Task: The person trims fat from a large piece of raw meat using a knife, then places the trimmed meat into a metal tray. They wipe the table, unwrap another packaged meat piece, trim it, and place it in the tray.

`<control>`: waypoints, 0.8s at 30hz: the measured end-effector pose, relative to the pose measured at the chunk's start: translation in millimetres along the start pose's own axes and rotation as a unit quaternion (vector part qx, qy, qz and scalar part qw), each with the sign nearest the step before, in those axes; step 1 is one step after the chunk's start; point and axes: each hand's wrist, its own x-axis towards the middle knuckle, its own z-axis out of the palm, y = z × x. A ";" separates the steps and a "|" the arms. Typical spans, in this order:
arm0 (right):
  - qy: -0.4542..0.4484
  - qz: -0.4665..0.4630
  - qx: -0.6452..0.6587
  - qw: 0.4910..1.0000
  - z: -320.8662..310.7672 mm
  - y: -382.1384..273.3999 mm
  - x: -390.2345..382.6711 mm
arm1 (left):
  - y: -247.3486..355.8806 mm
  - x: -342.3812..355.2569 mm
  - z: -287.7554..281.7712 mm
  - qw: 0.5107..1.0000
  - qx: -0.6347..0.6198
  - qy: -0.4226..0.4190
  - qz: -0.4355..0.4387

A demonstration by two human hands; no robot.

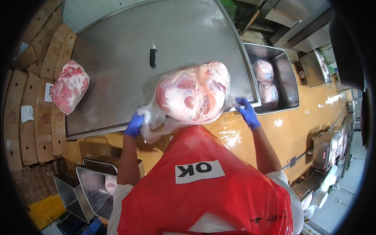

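Note:
A large piece of raw meat (pixel 192 94), pink with white fat, lies in clear plastic wrap at the near edge of the steel table (pixel 113 51). My left hand (pixel 135 124), in a blue glove, is closed on the loose, bunched plastic wrap (pixel 152 129) to the left of the meat. On the other side, my right hand (pixel 247 112), gloved in blue too, pinches the thin end of the wrap by the table's right corner. Beyond the meat lies a knife (pixel 152 56) with a black handle, touched by neither hand.
A second, unwrapped piece of meat (pixel 70 87) rests at the table's left edge, against stacked cardboard boxes (pixel 41 117). To the right stands a steel tub (pixel 288 78) with wrapped meat in it. Another steel tub (pixel 92 188) is at the lower left.

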 end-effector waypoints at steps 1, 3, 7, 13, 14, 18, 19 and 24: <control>0.075 -0.068 -0.029 0.994 12.4 -9.8 23.3 | -7.7 -6.9 18.8 0.999 0.006 -0.051 0.010; 0.175 -0.112 -0.105 0.973 48.4 -58.1 61.6 | -19.7 -10.9 55.6 0.995 0.019 -0.100 0.022; 0.225 -0.188 -0.265 0.918 76.9 -83.0 127.0 | -27.0 4.3 88.1 0.985 0.139 -0.100 0.007; 0.293 -0.160 -0.237 0.912 35.8 -85.6 178.9 | -38.2 9.0 70.1 0.869 0.484 0.064 0.076; 0.301 -0.150 -0.240 0.911 31.1 -67.1 179.6 | -29.4 5.3 72.5 0.877 0.465 0.094 0.072; 0.106 0.073 0.248 0.960 44.0 -1.0 156.9 | -42.7 -5.9 58.6 0.950 0.291 0.098 0.049; -0.037 0.115 0.371 0.921 55.1 -1.5 135.7 | -44.3 -8.8 60.7 0.967 0.238 0.083 0.031; -0.004 0.089 0.277 0.957 80.4 22.9 30.8 | -36.2 1.8 118.4 0.988 0.046 -0.150 -0.017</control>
